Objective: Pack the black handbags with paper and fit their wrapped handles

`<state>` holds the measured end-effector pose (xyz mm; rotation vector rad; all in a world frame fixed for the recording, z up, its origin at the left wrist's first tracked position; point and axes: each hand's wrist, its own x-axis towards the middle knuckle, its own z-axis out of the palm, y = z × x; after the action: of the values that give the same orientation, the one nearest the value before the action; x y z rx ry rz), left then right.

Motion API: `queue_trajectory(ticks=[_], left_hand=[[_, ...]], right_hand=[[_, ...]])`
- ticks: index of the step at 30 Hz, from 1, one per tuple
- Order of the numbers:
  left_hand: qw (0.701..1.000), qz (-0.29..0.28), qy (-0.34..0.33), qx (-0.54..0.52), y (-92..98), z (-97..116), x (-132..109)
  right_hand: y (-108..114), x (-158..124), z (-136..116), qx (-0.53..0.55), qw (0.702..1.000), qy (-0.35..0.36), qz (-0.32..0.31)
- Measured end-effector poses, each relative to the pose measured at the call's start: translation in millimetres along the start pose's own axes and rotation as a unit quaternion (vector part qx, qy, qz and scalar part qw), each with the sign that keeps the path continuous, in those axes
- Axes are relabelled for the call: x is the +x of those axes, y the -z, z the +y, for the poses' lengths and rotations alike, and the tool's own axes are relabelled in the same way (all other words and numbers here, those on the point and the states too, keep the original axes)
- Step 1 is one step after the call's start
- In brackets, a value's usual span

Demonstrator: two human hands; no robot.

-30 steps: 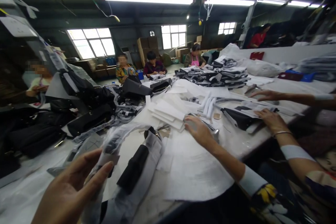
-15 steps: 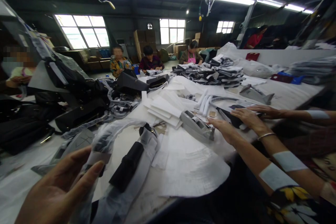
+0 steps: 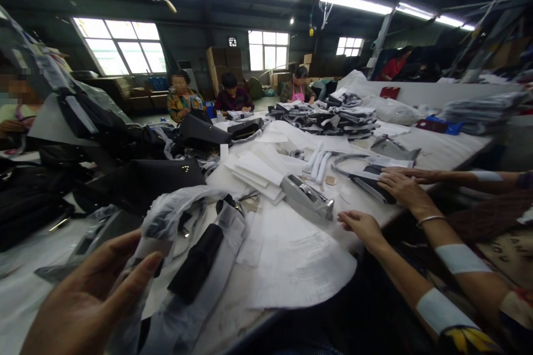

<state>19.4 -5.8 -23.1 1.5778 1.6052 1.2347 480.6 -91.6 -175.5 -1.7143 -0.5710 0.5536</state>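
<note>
And the left hand (image 3: 89, 294) has thumb and fingers clamped on a curved black strap in crinkled translucent wrap (image 3: 160, 216), near side of the pale worktable (image 3: 225, 302)! Right hand (image 3: 360, 227), fingertips pinched together, sits just beside the grey, long-bodied tape dispenser (image 3: 306, 198); anything between them, can't tell.

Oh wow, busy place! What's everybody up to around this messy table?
The person wearing the camera has a plastic-wrapped strap in the left hand. Their right hand is just off the end of a grey tape dispenser; whether it holds anything is too small to tell. On the right, a co-worker's hands are on a black item. White sheets lie in front, black bags to the left, and more people are across the table.
</note>
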Motion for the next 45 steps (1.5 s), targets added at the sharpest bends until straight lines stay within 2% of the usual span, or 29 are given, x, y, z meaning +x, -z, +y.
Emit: queue_trajectory(ticks=[3,6,10,13,15,17,20,23,27,31,35,37,42,45], left_hand=[[0.996,-0.05,0.051,-0.045,3.5,0,3],[0.994,-0.074,0.045,-0.065,3.9,-1,5],[0.99,-0.113,-0.011,-0.084,0.2,-9,9],[0.986,-0.134,-0.071,-0.065,-2.2,-16,11],[0.986,-0.127,-0.099,-0.054,-3.5,-19,11],[0.985,-0.11,-0.124,-0.041,-4.9,-19,9],[0.984,-0.094,-0.151,-0.013,-5.5,-17,5],[0.982,-0.087,-0.168,0.005,-1.9,-14,4],[0.977,-0.118,-0.176,0.003,8.0,-11,3],[0.973,-0.135,-0.186,0.003,14.3,-8,1],[0.974,-0.169,-0.146,-0.045,13.7,-6,0],[0.968,-0.201,-0.12,-0.089,13.3,-6,0],[0.952,-0.247,-0.071,-0.167,16.2,-6,0],[0.961,-0.225,-0.086,-0.133,17.9,-5,0]], right_hand=[[-9,-16,-15,0.004,0.999,0.038,0.005],[-35,-47,-51,0.024,0.992,0.101,-0.073],[-92,-103,-107,0.093,0.953,0.168,-0.235],[-136,-141,-140,0.144,0.909,0.185,-0.345],[-163,-161,-155,0.172,0.881,0.182,-0.4],[-186,-174,-164,0.183,0.864,0.181,-0.432],[-208,-183,-170,0.156,0.872,0.196,-0.421],[-216,-183,-172,0.108,0.883,0.207,-0.406],[-213,-181,-175,0.072,0.872,0.203,-0.44],[-210,-178,-174,0.045,0.873,0.212,-0.437],[-216,-170,-168,0.051,0.87,0.199,-0.448],[-218,-167,-165,0.072,0.858,0.193,-0.471],[-222,-165,-162,0.133,0.791,0.235,-0.548],[-224,-169,-161,0.135,0.798,0.239,-0.536]])
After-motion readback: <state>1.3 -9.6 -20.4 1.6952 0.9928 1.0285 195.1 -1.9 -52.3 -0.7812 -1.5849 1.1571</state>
